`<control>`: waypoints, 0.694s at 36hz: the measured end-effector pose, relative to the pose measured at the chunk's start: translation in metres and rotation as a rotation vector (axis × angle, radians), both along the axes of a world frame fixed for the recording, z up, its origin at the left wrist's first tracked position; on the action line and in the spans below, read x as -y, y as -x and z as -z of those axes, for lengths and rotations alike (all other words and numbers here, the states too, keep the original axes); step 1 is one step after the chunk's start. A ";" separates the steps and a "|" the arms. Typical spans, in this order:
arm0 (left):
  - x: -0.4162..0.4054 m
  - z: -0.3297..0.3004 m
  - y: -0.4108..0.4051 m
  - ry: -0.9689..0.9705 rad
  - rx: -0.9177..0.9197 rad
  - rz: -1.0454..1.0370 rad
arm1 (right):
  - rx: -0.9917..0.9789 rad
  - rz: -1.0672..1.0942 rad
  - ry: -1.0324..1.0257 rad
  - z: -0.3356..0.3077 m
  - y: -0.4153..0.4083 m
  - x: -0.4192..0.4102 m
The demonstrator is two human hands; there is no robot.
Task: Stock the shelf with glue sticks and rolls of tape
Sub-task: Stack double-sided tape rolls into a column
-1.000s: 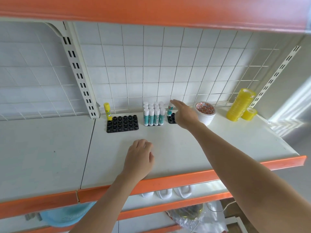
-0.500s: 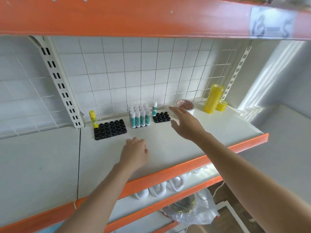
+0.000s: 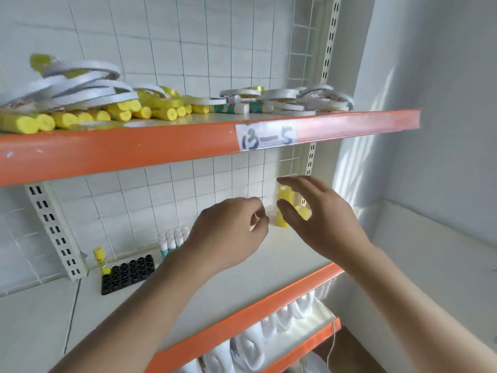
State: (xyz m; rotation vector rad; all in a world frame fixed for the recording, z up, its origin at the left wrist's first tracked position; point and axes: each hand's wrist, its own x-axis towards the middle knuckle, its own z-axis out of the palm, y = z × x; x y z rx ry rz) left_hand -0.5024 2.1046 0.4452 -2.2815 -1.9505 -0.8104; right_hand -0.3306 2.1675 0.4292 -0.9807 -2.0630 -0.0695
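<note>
2 hands [image 3: 228,232] [image 3: 322,224] empty, above shelf [image 3: 282,265].

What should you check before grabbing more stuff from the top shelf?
1. Left hand free: ok, fingers loosely curled, nothing visible in it.
2. Right hand free: ok, fingers spread, empty.
3. Supplies on top shelf: ok, yellow glue sticks and white tape rolls are piled there.
4. Room in black tray: ok, its visible holes are empty.
5. Yellow tape stack standing safely: cannot tell, the right hand partly hides it.
</note>
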 end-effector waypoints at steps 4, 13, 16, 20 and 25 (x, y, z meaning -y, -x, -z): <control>0.013 -0.041 -0.027 -0.118 0.018 0.027 | -0.085 -0.039 -0.107 -0.029 -0.025 0.004; 0.020 -0.119 -0.041 -0.356 -0.038 -0.049 | -0.123 -0.100 -0.280 -0.086 -0.042 -0.020; 0.017 -0.139 -0.030 -0.351 -0.057 -0.118 | -0.121 -0.137 -0.264 -0.103 -0.034 -0.032; 0.013 -0.162 -0.006 -0.323 -0.106 -0.234 | -0.102 -0.177 -0.222 -0.121 -0.015 -0.048; 0.012 -0.177 0.032 -0.305 -0.247 -0.390 | -0.039 -0.249 -0.127 -0.141 0.019 -0.063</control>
